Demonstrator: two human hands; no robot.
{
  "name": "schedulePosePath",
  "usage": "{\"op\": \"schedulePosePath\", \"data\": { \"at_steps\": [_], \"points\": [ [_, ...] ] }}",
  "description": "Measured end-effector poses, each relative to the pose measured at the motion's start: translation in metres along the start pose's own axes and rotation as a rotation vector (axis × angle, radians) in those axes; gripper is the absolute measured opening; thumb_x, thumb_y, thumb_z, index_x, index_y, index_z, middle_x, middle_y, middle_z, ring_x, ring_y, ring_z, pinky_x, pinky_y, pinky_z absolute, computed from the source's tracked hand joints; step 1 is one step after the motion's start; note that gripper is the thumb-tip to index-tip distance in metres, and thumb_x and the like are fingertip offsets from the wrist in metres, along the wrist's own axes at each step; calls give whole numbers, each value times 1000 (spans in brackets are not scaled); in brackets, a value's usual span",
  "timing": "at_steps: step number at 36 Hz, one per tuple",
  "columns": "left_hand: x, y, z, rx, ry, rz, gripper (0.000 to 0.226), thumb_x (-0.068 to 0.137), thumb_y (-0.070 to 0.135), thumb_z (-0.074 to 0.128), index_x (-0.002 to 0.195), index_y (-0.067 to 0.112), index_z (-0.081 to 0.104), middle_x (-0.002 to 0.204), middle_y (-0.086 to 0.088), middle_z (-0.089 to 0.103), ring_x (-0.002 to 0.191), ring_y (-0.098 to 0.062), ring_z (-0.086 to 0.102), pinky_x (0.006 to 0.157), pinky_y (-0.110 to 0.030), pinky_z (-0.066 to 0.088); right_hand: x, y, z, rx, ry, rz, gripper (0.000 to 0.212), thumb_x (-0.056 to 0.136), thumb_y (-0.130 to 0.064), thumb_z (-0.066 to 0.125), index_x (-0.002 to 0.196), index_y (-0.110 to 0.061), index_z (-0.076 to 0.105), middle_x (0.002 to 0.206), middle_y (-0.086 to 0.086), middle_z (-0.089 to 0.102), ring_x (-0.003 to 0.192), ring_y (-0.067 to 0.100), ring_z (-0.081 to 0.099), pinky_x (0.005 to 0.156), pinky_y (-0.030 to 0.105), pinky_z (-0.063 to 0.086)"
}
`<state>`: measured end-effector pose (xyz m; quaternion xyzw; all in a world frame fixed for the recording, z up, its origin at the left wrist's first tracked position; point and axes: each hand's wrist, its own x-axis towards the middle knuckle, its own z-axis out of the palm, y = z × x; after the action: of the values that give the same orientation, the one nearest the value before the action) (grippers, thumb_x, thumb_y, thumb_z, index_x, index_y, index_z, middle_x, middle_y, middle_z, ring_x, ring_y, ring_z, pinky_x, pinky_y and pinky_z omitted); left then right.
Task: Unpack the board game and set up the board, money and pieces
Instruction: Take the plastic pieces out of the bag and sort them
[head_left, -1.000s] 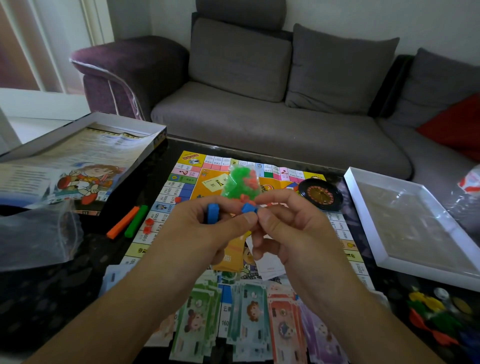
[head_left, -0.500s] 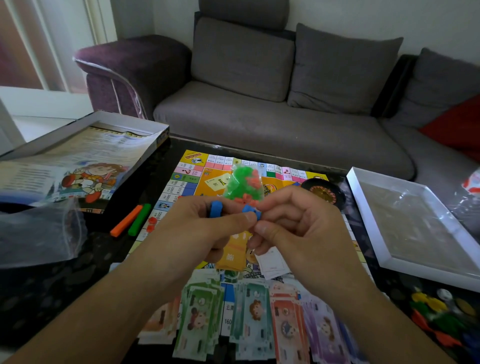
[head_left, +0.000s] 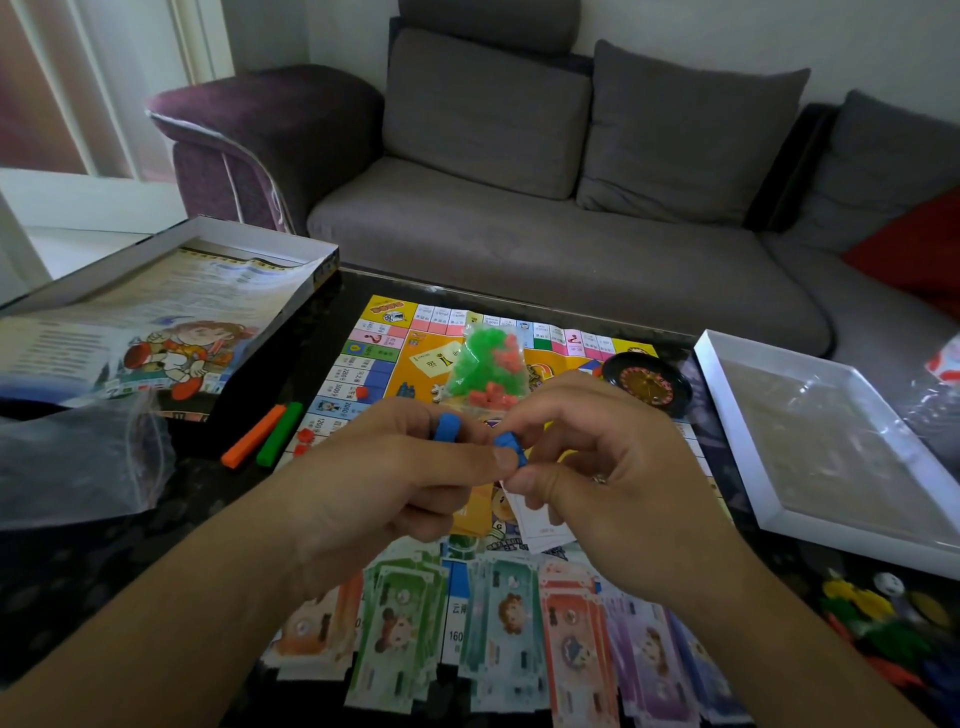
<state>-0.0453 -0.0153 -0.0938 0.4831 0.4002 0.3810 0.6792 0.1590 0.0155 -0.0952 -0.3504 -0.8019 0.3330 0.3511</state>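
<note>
We are well into the set-up, by the look of things: the game board lies unfolded on the dark table, and the play money is fanned in coloured stacks along its near edge. What is in hand now seems to be the pieces. Our left hand has its fingers curled, with one small blue piece showing between them, and its thumb presses against a second blue piece. Our right hand pinches that second piece from the other side, so the two hands meet over the middle of the board. We cannot tell whether we are pulling the two blue bits apart or fitting them together; they are too small and half hidden.

Just beyond our fingers a clear bag of green and red pieces lies on the board, apparently unopened. An orange bar and a green bar lie side by side on the table at the board's left edge, and a small roulette wheel sits at its far right corner.

The next move, we judge, calls for a fine two-finger grip and a light touch, then setting the blue pieces down without scattering the money below.
</note>
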Motion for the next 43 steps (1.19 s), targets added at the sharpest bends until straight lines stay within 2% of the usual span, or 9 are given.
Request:
{"op": "schedulePosePath", "data": {
  "at_steps": [5, 11, 23, 28, 34, 36, 38, 40, 43],
  "points": [
    [0, -2, -1, -48, -6, -9, 11, 82, 20, 75, 75, 16, 68, 60, 3, 25, 50, -10, 18, 46, -23, 16, 0, 2, 1, -3, 8, -23, 18, 83, -9, 72, 99, -19, 72, 101, -8, 63, 78, 22, 69, 58, 36, 59],
    [1, -2, 0, -109, -20, -3, 18, 86, 27, 73, 69, 22, 70, 67, 1, 21, 52, -11, 17, 48, -25, 14, 1, 1, 2, 27, -10, -48, 27, 86, 7, 73, 100, -17, 71, 99, -8, 60, 77, 24, 68, 59, 30, 57],
    [1, -4, 6, -95, 31, 23, 22, 91, 21, 68, 69, 21, 74, 59, 4, 24, 49, -9, 18, 48, -24, 15, 0, 3, 4, 56, 39, -26, 24, 88, 2, 73, 101, -18, 73, 101, -5, 62, 78, 25, 70, 61, 29, 56],
    [4, -8, 7, -128, 104, 61, 17, 85, 24, 73, 91, 8, 72, 75, -8, 18, 50, -10, 21, 44, -21, 20, -1, 0, 5, -38, 94, 0, 43, 85, -12, 85, 120, -33, 72, 112, -14, 65, 97, 18, 70, 67, 34, 61],
    [8, -11, 12, -196, 95, 77, 27, 85, 19, 70, 104, 0, 70, 69, 1, 33, 56, -12, 26, 49, -25, 19, 1, 4, 5, -30, 196, -2, 25, 94, -8, 74, 109, -28, 78, 106, -12, 68, 94, 20, 70, 64, 33, 60],
    [10, -10, 11, -140, 131, 78, 27, 89, 11, 67, 111, -4, 71, 70, -2, 37, 57, -13, 34, 48, -25, 23, 2, 2, 1, 52, 232, 48, 27, 96, -5, 71, 109, -26, 80, 103, -10, 69, 88, 20, 71, 60, 27, 59],
    [10, -10, 11, -5, 169, 73, 18, 99, 6, 61, 108, 4, 76, 71, -5, 43, 57, -13, 42, 48, -24, 31, 2, 0, -1, 80, 258, 96, 30, 96, -6, 71, 111, -29, 80, 100, -13, 72, 86, 16, 71, 60, 27, 59],
    [9, -12, 10, 121, 175, 66, 20, 104, 9, 56, 102, 7, 76, 70, -5, 52, 58, -13, 47, 48, -23, 37, 2, -2, -2, 62, 261, 119, 27, 94, -11, 74, 109, -33, 77, 98, -15, 75, 88, 13, 72, 66, 30, 61],
    [6, -11, 13, 274, 134, 77, 21, 106, 13, 55, 100, 7, 74, 67, -4, 55, 55, -12, 47, 49, -19, 39, 3, -5, 1, 99, 246, 113, 18, 90, -11, 78, 97, -26, 72, 91, -11, 77, 81, 11, 73, 67, 30, 60]
  ]
}}
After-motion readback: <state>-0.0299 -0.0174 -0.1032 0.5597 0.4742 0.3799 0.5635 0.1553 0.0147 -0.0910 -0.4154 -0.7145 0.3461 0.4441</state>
